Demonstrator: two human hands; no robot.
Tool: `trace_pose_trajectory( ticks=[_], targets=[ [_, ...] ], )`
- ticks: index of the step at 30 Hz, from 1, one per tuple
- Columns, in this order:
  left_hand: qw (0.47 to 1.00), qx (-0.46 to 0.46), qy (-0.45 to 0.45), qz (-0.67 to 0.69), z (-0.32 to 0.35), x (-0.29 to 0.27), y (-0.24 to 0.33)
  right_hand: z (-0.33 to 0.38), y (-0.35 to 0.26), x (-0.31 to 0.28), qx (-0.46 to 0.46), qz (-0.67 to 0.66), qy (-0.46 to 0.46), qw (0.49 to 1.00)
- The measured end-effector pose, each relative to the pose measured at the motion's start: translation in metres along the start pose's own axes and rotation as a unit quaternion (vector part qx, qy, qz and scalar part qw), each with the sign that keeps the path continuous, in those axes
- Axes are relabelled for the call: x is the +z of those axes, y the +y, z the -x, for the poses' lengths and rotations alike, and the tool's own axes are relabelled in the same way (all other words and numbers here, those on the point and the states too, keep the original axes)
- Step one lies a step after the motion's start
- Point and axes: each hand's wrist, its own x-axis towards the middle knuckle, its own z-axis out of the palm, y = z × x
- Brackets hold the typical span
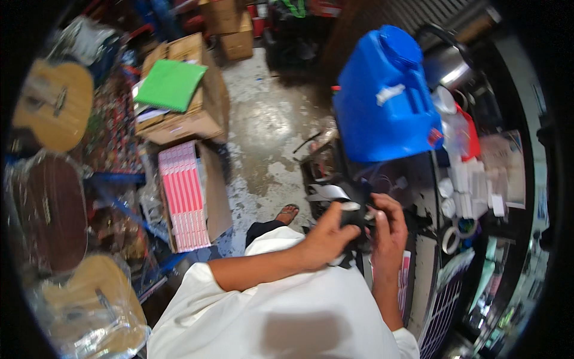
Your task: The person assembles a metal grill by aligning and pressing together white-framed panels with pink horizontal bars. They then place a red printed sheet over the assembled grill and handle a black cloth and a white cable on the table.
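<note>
In front of my waist my left hand (327,238) is closed, thumb and forefinger bent against a black item (357,216) with a light edge. A curled pale grey strip (327,191) sticks out beside it on the far side. From the right, my right hand (388,226) bends its fingers toward the same black item, the fingertips at its right side. Blur and the fingers hide what kind of item it is. The dark surroundings also blend with its outline.
A big blue plastic jerrycan (382,102) stands just beyond my hands. White rolls and small boxes (466,191) crowd the right counter. On the left are a carton of pink-and-white boxes (182,197), a carton (209,107) topped by a green notebook (171,85), and wrapped guitars (89,305).
</note>
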Motion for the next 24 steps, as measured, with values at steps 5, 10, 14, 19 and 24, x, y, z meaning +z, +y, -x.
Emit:
trace_pose_trajectory(
  ticks=[5,10,14,19,24],
  targets=[
    [0.986,-0.075,0.009,0.149,-0.001,-0.01,0.021,0.001,-0.014,0.004,0.008,-0.083,0.058,0.995],
    [0.991,-0.053,0.023,0.123,-0.005,-0.01,0.022,0.019,-0.049,-0.001,-0.179,0.275,-0.077,0.941],
    [0.992,-0.054,0.015,0.113,-0.009,-0.001,0.016,0.02,-0.046,0.002,-0.132,0.318,0.005,0.939],
    [0.994,-0.046,0.0,0.098,-0.015,0.013,0.01,0.028,-0.039,-0.006,-0.137,0.329,0.033,0.934],
    [0.995,-0.052,0.041,0.075,-0.022,0.027,0.012,0.03,-0.035,-0.011,-0.13,0.304,0.029,0.943]
  ],
)
